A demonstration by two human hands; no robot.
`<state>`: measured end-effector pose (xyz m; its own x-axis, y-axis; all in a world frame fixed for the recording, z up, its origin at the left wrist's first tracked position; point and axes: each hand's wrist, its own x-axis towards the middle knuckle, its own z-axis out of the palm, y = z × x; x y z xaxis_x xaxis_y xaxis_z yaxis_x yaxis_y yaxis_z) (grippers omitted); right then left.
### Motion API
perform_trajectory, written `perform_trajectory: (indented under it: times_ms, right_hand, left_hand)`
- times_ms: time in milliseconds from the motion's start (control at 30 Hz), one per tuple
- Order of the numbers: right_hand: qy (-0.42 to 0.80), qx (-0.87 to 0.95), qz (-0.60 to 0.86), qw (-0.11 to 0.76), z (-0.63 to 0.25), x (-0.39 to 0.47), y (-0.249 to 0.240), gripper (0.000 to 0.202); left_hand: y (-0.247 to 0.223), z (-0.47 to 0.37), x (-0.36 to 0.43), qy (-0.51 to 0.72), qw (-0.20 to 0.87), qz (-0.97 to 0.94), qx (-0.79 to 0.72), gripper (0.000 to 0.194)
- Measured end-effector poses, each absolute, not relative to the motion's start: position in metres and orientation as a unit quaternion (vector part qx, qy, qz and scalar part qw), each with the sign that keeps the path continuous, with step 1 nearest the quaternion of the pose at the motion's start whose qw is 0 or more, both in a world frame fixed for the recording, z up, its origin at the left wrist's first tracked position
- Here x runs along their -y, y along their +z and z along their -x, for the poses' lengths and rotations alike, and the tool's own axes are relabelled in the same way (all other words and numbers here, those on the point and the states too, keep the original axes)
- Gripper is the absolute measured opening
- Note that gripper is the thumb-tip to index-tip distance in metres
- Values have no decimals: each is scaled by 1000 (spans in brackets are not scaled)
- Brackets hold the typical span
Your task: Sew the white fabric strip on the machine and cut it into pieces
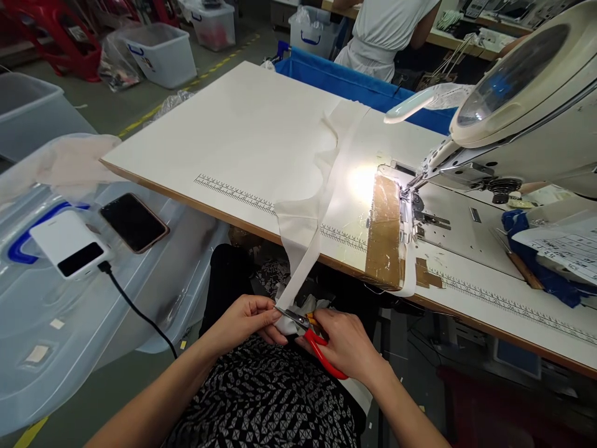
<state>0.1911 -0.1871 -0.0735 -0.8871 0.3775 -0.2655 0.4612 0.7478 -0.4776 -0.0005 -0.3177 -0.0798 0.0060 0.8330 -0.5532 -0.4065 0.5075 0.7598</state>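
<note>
- Left hand (247,323) – grip pinched on the white fabric strip (298,230)
- Right hand (347,342) – grip closed round red-handled scissors (326,361), blades near the left hand
- Strip trails across the counter (224,137)

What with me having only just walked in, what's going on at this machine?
A person at a sewing machine is handling a length of pale fabric. Their left hand pinches its lower end, while their right hand holds red-handled scissors with the blades up against the left fingertips. The fabric runs from there over the table edge and across the top, left of the machine. Whether the blades are cutting right now, I can't tell.
</note>
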Motion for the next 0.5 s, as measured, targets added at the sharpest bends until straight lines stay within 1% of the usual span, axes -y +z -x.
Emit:
perform_trajectory:
  times_ms: [267, 367, 400, 433, 500]
  right_hand:
    - [-307, -920, -233, 68, -188, 184, -87, 48]
    - [-326, -911, -244, 63, -200, 184, -89, 49]
    - [-330, -908, -250, 62, -205, 185, -89, 48]
    - [-335, -905, -256, 60, -210, 186, -89, 47]
    - [-354, -893, -272, 49, -218, 190, -88, 46]
  left_hand:
    - [-79, 3, 317, 438, 678, -198, -556, 45]
    - [-84, 10, 318, 413, 666, -233, -576, 45]
    - [-85, 14, 318, 408, 633, -259, -604, 47]
    - [-85, 17, 316, 406, 578, -291, -646, 49]
    - [-83, 21, 308, 407, 406, -364, -733, 48]
